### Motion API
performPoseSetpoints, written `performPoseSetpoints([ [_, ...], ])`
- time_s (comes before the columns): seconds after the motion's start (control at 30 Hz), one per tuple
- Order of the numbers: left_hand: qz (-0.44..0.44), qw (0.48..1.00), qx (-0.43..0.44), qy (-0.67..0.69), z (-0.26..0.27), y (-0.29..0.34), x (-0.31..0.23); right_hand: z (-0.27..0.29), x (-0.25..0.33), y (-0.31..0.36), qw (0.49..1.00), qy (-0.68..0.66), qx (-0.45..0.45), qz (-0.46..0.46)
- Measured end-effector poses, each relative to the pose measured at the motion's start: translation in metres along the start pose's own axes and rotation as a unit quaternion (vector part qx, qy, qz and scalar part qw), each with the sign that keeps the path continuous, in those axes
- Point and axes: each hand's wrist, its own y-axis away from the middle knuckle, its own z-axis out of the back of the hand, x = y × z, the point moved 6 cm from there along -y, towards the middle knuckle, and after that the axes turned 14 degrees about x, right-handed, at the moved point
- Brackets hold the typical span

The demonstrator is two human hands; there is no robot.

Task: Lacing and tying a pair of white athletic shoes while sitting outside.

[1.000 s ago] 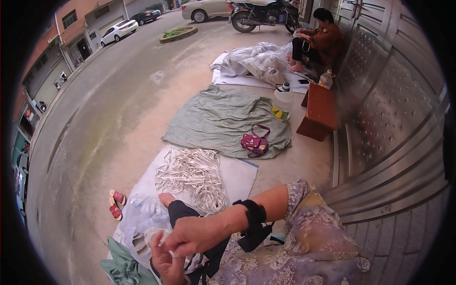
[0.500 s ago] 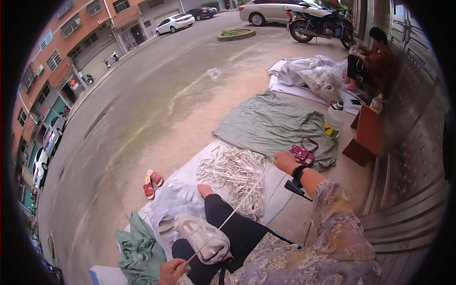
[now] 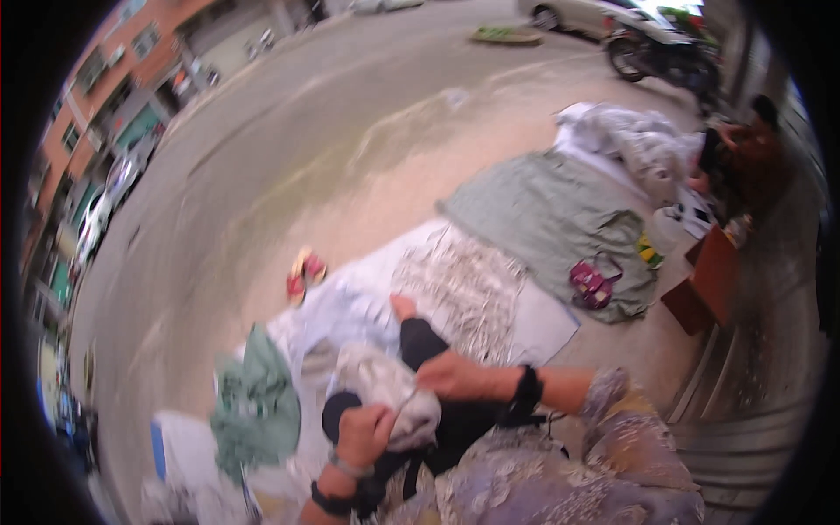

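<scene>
A white sneaker [image 3: 372, 372] lies on my lap, over the black trousers, smeared by motion. My left hand [image 3: 363, 433] is closed at its near side, and my right hand [image 3: 453, 374] is closed at its right edge, fingers pointing left. The thin white shoelace drawn between them a moment earlier is only faintly visible now; both fists stay pinched as on its ends. Beyond my bare foot lies a heap of white laces [image 3: 464, 280] on a white sheet [image 3: 547, 324].
A green cloth bag [image 3: 255, 411] and red slippers [image 3: 304, 276] lie to the left. Further off are a grey-green cloth [image 3: 534, 210], a purple purse [image 3: 595, 284] and a brown wooden stool [image 3: 704, 284]. Another person [image 3: 757, 162] sits at the far right by white plastic bags [image 3: 630, 144].
My right hand has come back from beyond the lace heap to the sneaker, and my left hand has moved up beside it. The long stretch of lace is gone. The view has shifted.
</scene>
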Motion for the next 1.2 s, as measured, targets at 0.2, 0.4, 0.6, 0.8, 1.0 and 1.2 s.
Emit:
performPoseSetpoints([
  [0.2,0.009,0.996,0.015,0.091,-0.023,0.022,0.050,0.075,-0.087,0.040,0.979,0.089,-0.102,-0.155],
  [0.4,0.062,0.983,0.029,0.172,-0.035,0.035,0.068,0.102,-0.130,0.057,0.951,0.156,-0.129,-0.234],
  [0.6,0.009,0.991,-0.003,0.131,-0.041,0.014,0.062,0.042,-0.086,0.012,0.950,0.297,-0.002,-0.090],
  [0.8,-0.030,0.997,-0.056,0.039,-0.036,-0.011,0.054,-0.036,-0.019,-0.046,0.981,-0.095,0.132,-0.108],
  [1.0,-0.016,0.992,-0.056,-0.115,-0.031,-0.015,0.058,-0.041,-0.037,-0.050,0.969,-0.152,0.151,-0.123],
  [1.2,0.023,0.991,-0.109,-0.076,-0.030,-0.017,0.081,-0.035,-0.045,-0.064,0.982,0.051,0.137,-0.120],
])
